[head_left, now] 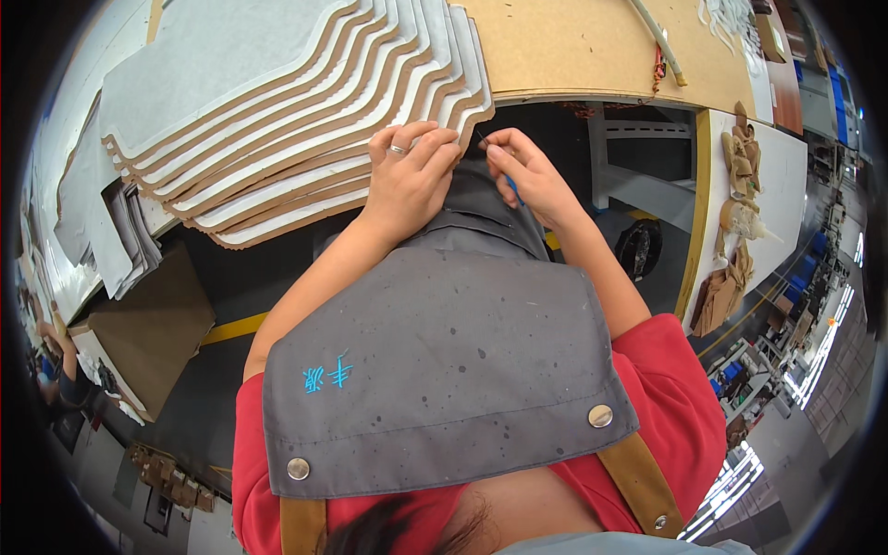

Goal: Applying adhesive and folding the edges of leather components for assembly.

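Note:
Layered panels [305, 120] with white faces and brown edges lie fanned in overlapping steps at the front left of the table. My left hand [412, 176], a ring on one finger, is closed at the right corner of the panels, its fingers curled over the edge and the thumb hidden. Just to the right, my right hand [532, 176] is closed around a slim blue-handled tool [514, 190]. A thin dark tip points from its fingers toward the panel corner. A small gap separates the two hands.
The tan tabletop [573, 46] carries a pale rod [661, 46] at the back right. Brown scraps [740, 162] hang along a white board at right. Grey sheets [129, 240] droop at left above a brown box [162, 324]. A metal frame [638, 176] stands below.

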Action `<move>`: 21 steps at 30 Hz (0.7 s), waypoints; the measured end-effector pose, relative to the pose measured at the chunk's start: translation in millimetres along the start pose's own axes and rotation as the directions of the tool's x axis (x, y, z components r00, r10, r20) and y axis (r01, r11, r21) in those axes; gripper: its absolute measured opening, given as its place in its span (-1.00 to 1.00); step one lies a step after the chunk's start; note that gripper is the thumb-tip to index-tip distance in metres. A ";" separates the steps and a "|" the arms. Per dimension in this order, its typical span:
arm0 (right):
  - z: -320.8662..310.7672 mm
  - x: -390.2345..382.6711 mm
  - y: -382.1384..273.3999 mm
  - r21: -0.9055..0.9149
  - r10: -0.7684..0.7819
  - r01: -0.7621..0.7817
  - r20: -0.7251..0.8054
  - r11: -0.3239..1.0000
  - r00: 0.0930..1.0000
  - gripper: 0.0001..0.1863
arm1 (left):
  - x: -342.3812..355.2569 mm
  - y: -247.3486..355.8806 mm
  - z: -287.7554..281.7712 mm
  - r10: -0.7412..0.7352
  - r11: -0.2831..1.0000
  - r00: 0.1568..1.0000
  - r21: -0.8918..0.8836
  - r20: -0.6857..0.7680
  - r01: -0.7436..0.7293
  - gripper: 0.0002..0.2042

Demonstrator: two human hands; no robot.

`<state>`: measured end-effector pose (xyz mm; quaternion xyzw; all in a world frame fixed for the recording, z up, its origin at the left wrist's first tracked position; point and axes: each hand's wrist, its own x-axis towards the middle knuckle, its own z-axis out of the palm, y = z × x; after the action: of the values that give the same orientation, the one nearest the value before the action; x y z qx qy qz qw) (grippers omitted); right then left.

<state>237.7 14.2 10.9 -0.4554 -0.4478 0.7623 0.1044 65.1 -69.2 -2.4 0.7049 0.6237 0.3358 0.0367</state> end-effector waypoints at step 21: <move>8.1 15.0 3.7 0.464 0.104 -0.101 0.021 0.880 0.994 -0.80 | 1.1 -6.0 0.6 -0.025 0.995 1.000 -0.100 0.012 0.026 -0.85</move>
<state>223.8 15.7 0.5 -0.4421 -0.2277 0.8506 0.1708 60.3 -66.7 -5.2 0.6959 0.6149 0.3624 0.0795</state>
